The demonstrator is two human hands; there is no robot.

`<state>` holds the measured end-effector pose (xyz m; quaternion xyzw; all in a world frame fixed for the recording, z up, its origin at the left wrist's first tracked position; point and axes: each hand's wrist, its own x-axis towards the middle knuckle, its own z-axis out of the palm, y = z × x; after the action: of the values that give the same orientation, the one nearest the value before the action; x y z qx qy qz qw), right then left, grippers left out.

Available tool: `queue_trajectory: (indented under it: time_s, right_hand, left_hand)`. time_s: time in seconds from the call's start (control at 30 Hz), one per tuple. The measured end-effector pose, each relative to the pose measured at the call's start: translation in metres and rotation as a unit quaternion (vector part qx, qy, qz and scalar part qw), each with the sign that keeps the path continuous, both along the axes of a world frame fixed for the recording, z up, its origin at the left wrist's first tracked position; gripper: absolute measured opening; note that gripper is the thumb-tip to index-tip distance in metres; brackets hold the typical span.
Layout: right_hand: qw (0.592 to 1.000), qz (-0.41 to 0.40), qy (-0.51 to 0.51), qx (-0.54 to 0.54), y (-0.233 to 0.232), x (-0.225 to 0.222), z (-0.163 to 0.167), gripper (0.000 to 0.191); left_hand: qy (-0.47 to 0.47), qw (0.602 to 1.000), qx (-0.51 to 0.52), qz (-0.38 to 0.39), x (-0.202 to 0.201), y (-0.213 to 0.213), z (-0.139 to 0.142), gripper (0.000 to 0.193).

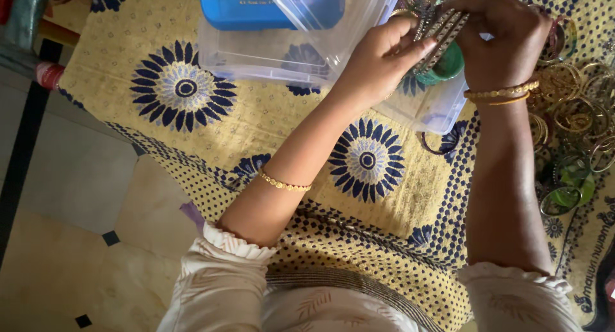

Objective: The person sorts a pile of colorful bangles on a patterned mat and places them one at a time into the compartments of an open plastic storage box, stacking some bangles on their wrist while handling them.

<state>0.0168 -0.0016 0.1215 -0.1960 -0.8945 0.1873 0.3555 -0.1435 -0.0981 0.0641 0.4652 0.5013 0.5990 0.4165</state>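
Cream sleeves with frilled cuffs (pixel 238 241) sit nearest my view, and from them both forearms stretch away over a yellow cloth (pixel 269 124) printed with dark blue flowers, spread across the floor. My left hand (pixel 378 60) and right hand (pixel 503 40) meet at the far edge, both grasping one stack of bangles (pixel 442 40), mostly silver-toned with a green one at its lower end. The left grip pinches the stack's near side with thumb and fingers, while the right grip is curled over the top, knuckles toward me. The stack hangs above a clear plastic box (pixel 256 53), close to its right end; a blue lidded case (pixel 240 8) and a clear lid (pixel 320 5) rest in or over that box, I cannot tell which. As I judge it, the sorting is only partly done: one set is gathered in hand, yet a loose heap of gold and green bangles (pixel 573 108) lies scattered on the cloth to the right, and one dark bangle (pixel 439 145) lies apart just beside the box. Both wrists wear thin gold bangles of their own, and the elbows are bent with the left forearm angled inward across the cloth
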Motion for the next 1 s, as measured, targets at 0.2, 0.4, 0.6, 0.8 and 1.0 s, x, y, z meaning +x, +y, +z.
queue_trajectory:
  time_s: [0.2, 0.4, 0.6, 0.8, 1.0]
  right_hand:
    - [0.991, -0.095, -0.052, 0.078, 0.006, 0.009, 0.017, 0.026]
    - [0.963, -0.073, -0.219, 0.138, -0.006, 0.017, 0.045, 0.011]
    - [0.911, -0.11, -0.368, 0.152, -0.05, 0.003, 0.054, 0.011]
    - [0.841, -0.141, -0.489, 0.184, -0.065, -0.006, 0.041, 0.014]
    - [0.841, -0.116, -0.507, 0.147, -0.055, -0.006, 0.013, 0.019]
  left_hand:
    - [0.053, 0.99, -0.09, 0.098, -0.004, -0.005, 0.01, 0.022]
    - [-0.147, 0.981, 0.128, 0.008, -0.022, -0.007, 0.005, 0.025]
    - [-0.207, 0.966, 0.136, -0.07, -0.016, 0.002, -0.013, 0.021]
    - [-0.239, 0.962, 0.112, -0.072, -0.014, 0.006, -0.027, 0.026]
    - [-0.194, 0.976, 0.091, -0.029, -0.008, 0.01, -0.032, 0.026]
